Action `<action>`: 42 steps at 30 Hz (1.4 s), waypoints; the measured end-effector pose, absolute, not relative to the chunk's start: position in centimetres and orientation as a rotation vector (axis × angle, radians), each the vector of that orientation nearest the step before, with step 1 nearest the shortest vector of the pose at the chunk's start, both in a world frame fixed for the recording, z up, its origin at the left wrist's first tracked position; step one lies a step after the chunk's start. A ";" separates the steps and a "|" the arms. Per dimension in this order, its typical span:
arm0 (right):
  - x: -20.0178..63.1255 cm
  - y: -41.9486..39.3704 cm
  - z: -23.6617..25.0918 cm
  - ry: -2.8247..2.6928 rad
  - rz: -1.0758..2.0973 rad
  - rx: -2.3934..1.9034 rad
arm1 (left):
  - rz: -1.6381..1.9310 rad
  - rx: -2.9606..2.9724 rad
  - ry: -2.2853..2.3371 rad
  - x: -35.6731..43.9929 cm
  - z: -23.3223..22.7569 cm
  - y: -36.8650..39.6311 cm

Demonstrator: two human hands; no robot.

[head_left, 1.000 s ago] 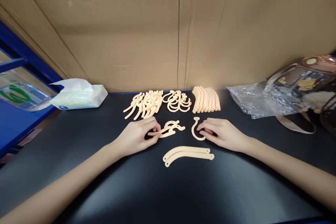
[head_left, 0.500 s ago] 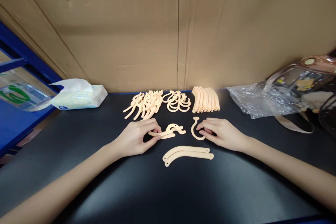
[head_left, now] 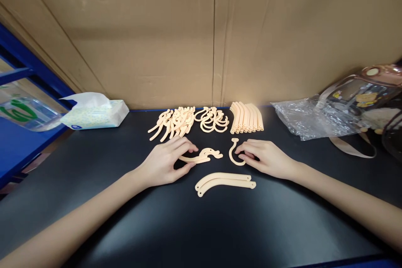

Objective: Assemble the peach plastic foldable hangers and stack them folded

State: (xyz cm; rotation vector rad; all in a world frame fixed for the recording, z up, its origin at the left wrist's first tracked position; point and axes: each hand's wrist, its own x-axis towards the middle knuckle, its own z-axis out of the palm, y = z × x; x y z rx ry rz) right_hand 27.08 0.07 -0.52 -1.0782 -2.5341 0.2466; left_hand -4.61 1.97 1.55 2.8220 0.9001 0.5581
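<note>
My left hand (head_left: pixel 168 160) is open, thumb and fingers apart around the near end of two cream S-curved pieces (head_left: pixel 201 159) that lie side by side on the black table. My right hand (head_left: pixel 263 157) is closed, its fingertips at the curved end of a cream hook (head_left: pixel 232 153) with a flat head. Below the hands rest two long, gently bent cream arms (head_left: pixel 224 180), with holes at their ends, set against each other.
Behind the hands lie a pile of S-curved pieces (head_left: pixel 176 122), a heap of hooks (head_left: pixel 215 120) and a stack of bent arms (head_left: pixel 246 118). A tissue pack (head_left: pixel 97 113) sits at left. Clear plastic wrap (head_left: pixel 301 117) and a transparent bag (head_left: pixel 361 92) are at right.
My left hand has loosened, its fingers spreading apart from the S-curved pieces. My right hand stays at the hook with little movement.
</note>
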 end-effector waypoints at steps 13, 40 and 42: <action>26.9 0.1 -0.4 -2.545 0.258 -1.090 | 0.502 2.936 0.697 -3.9 1.0 1.8; 27.1 0.0 -0.4 -2.550 0.258 -1.094 | 0.478 2.928 0.700 -3.9 0.7 1.9; 27.1 0.0 -0.5 -2.550 0.252 -1.092 | 0.491 2.933 0.698 -4.0 0.8 1.9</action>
